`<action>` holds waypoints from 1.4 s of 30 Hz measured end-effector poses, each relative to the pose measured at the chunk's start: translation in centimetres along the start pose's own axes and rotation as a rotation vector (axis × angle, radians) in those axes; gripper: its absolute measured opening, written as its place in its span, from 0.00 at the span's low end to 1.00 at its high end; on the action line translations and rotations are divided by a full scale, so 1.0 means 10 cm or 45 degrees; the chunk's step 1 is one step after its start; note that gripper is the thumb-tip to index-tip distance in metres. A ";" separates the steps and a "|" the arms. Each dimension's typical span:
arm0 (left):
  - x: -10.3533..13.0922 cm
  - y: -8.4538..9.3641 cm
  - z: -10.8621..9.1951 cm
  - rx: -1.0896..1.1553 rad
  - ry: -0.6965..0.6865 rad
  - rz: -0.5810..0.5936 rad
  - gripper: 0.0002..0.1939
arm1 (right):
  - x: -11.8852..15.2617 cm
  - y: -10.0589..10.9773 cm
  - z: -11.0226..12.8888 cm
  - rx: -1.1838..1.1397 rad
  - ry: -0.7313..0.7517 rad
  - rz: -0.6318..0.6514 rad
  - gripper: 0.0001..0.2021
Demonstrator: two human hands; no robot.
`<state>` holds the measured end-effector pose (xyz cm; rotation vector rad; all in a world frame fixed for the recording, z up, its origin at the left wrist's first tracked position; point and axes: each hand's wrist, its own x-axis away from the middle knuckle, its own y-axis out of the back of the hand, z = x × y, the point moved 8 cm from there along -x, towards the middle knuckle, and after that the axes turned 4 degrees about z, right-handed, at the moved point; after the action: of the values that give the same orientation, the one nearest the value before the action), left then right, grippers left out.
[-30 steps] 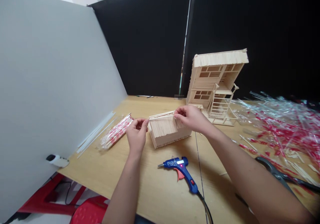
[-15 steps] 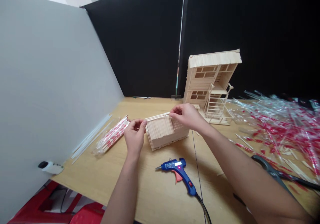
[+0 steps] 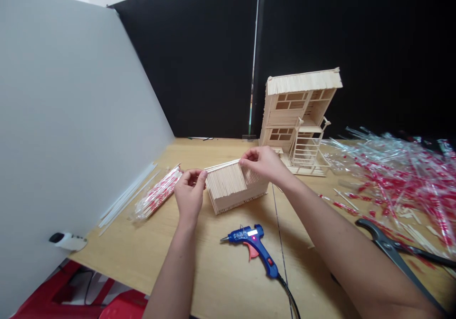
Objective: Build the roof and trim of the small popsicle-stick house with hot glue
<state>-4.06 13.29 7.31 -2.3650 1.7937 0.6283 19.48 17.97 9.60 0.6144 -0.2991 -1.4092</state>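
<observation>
A small wooden stick model [image 3: 226, 182] with a slatted roof sits at the middle of the table. Along its top edge lies a thin wooden stick [image 3: 224, 165]. My left hand [image 3: 188, 193] pinches the stick's left end at the roof's corner, thumb and forefinger together. Farther right, my right hand [image 3: 261, 162] is closed at the same top edge, fingertips on the stick; its palm hides part of the roof. In front of the model lies a blue hot glue gun [image 3: 254, 243], nozzle to the left, its red light on.
Behind stands a two-storey stick house [image 3: 299, 119]. To the left lie a bag of wooden sticks [image 3: 158, 193] and white glue sticks [image 3: 126, 198]. Plastic wrappers [image 3: 399, 181] heap up at right, with dark-handled scissors [image 3: 386, 245] near my right forearm. A black cable [image 3: 289, 293] trails off the front.
The whole view has shifted slightly, so everything sits a little farther left. Both hands keep their places on the model's top edge.
</observation>
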 end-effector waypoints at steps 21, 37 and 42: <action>0.00 0.00 -0.01 0.005 -0.035 -0.022 0.12 | 0.02 -0.03 0.01 -0.163 0.021 0.058 0.07; 0.01 -0.01 0.04 0.108 0.015 -0.024 0.12 | 0.01 -0.05 -0.02 -0.210 -0.016 0.055 0.07; 0.00 -0.03 0.07 0.161 0.039 -0.016 0.12 | 0.02 -0.05 -0.03 -0.207 -0.035 0.046 0.08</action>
<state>-3.98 13.65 6.64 -2.3125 1.7734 0.4647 19.25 17.86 9.01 0.4544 -0.2140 -1.3926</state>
